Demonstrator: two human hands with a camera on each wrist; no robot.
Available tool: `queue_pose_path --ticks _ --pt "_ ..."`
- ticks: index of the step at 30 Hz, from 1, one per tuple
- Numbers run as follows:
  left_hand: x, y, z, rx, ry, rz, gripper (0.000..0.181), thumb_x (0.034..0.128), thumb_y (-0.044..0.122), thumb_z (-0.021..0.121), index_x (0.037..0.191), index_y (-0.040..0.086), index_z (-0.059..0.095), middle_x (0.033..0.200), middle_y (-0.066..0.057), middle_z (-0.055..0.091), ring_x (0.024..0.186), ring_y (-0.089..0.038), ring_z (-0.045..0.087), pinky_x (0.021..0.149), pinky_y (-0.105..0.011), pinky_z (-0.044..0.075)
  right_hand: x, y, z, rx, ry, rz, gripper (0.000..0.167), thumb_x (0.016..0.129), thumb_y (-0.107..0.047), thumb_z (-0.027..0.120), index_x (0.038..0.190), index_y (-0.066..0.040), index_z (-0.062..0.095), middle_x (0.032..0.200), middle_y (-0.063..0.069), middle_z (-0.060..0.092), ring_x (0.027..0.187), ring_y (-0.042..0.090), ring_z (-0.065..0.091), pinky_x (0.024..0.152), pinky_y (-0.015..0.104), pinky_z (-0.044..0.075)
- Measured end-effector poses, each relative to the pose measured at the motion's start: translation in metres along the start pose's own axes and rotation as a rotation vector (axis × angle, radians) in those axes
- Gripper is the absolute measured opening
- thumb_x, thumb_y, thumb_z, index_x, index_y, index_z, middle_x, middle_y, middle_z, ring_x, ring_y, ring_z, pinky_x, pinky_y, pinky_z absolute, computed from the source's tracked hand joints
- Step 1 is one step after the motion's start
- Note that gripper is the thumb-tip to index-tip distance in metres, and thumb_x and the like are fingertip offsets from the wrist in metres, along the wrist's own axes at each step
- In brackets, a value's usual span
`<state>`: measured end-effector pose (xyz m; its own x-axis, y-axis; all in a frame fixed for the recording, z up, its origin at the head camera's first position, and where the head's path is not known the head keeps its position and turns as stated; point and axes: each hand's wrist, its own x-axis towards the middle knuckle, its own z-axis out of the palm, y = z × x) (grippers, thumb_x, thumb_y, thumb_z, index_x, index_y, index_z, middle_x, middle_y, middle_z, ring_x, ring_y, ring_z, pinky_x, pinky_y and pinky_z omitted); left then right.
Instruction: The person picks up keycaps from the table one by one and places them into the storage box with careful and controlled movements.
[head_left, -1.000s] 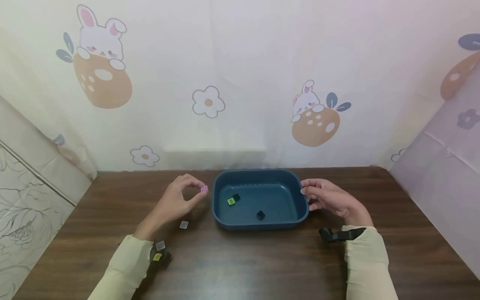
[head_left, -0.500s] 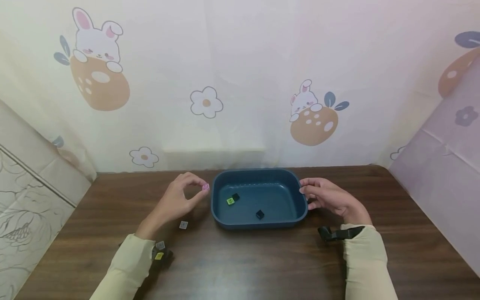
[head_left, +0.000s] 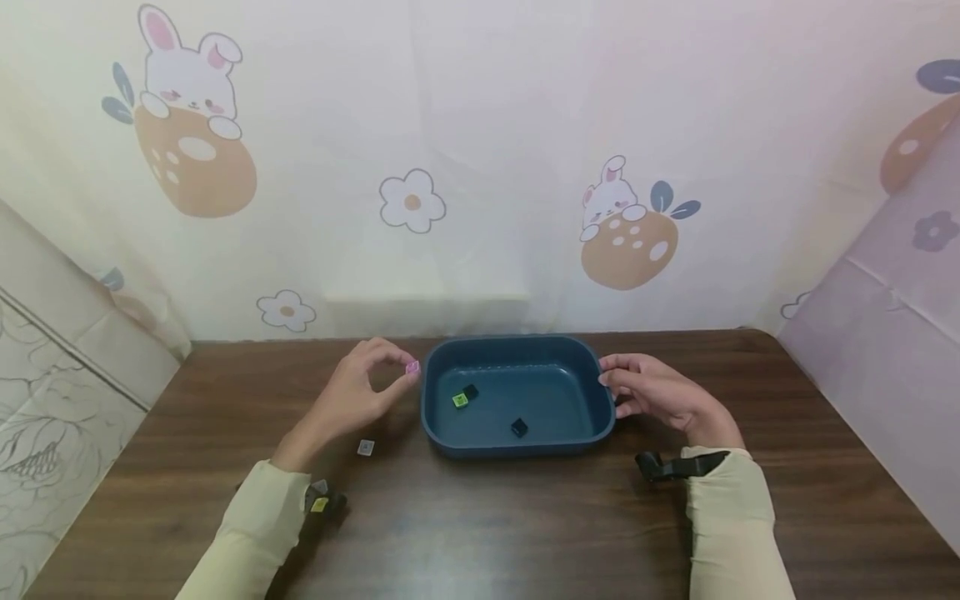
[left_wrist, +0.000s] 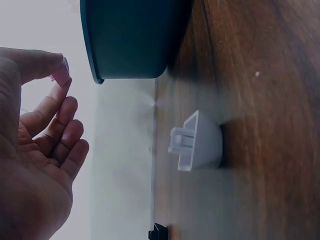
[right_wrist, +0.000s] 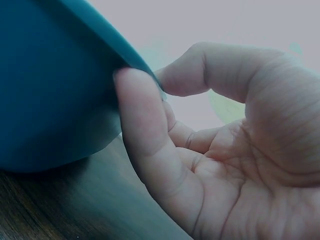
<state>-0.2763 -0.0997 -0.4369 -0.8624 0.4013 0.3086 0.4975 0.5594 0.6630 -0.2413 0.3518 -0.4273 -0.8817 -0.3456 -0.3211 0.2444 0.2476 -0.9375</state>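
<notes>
Soft, even light is washing over the pale curtain (head_left: 495, 125), while a whitish glare is pooling on the near part of the wooden table (head_left: 465, 517). Shadow is gathering under the front of the blue tray (head_left: 517, 452). Down at wrist height the colours are turning cool and dull (the brightness behind the left hand (left_wrist: 37, 165) is nearly bleaching out), and beyond the right hand (right_wrist: 235, 160) the background is blurring into faint patches.

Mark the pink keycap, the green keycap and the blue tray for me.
Pink keycap (head_left: 412, 367): head view, on the face turned to the camera.
Green keycap (head_left: 460, 402): head view, on its top face.
Blue tray (head_left: 551, 396): head view, on the bare inside floor.
</notes>
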Motion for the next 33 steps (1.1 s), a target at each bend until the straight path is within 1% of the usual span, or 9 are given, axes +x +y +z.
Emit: queue_pose_path --ticks 5,13,20,26,33 --pt "0.003 0.002 0.001 0.000 -0.012 0.006 0.016 0.0958 0.031 0.079 0.110 0.023 0.076 0.114 0.006 0.071 0.116 -0.018 0.060 0.106 -0.052 0.052 -0.001 -0.001 0.000 0.007 0.004 0.003 0.035 0.107 -0.013 0.052 0.135 0.008 0.045 0.090 -0.003 0.060 0.075 0.005 0.065 0.073 0.025 0.064" --pt "0.007 0.004 0.006 0.015 -0.025 0.035 0.017 0.0955 0.031 0.079 0.110 0.021 0.076 0.114 0.005 0.071 0.114 -0.019 0.060 0.103 -0.050 0.053 0.001 -0.002 0.001 0.011 0.005 0.001 0.033 0.107 -0.012 0.053 0.133 0.007 0.046 0.091 -0.003 0.063 0.076 0.006 0.066 0.073 0.026 0.064" --pt "0.008 0.009 0.009 0.014 -0.053 0.030 0.017 0.0957 0.033 0.078 0.109 0.023 0.076 0.115 0.005 0.070 0.115 -0.018 0.059 0.104 -0.049 0.052 0.001 -0.002 0.000 0.003 0.005 0.007 0.035 0.107 -0.012 0.052 0.134 0.008 0.045 0.092 -0.003 0.063 0.077 0.006 0.066 0.074 0.026 0.064" --pt "0.010 0.013 0.011 0.011 -0.056 0.035 0.016 0.0965 0.033 0.077 0.110 0.024 0.076 0.116 0.007 0.070 0.118 -0.018 0.059 0.107 -0.050 0.051 0.001 -0.001 -0.001 0.003 0.004 0.020 0.035 0.107 -0.013 0.052 0.135 0.007 0.045 0.092 -0.003 0.064 0.077 0.006 0.067 0.076 0.026 0.065" --pt "0.012 0.017 0.013 0.004 -0.062 0.025 0.018 0.0960 0.033 0.078 0.111 0.024 0.076 0.117 0.007 0.070 0.119 -0.017 0.058 0.108 -0.052 0.052 0.001 -0.002 -0.002 0.000 0.003 0.022 0.034 0.108 -0.013 0.053 0.134 0.007 0.047 0.092 -0.003 0.065 0.078 0.006 0.067 0.076 0.027 0.065"
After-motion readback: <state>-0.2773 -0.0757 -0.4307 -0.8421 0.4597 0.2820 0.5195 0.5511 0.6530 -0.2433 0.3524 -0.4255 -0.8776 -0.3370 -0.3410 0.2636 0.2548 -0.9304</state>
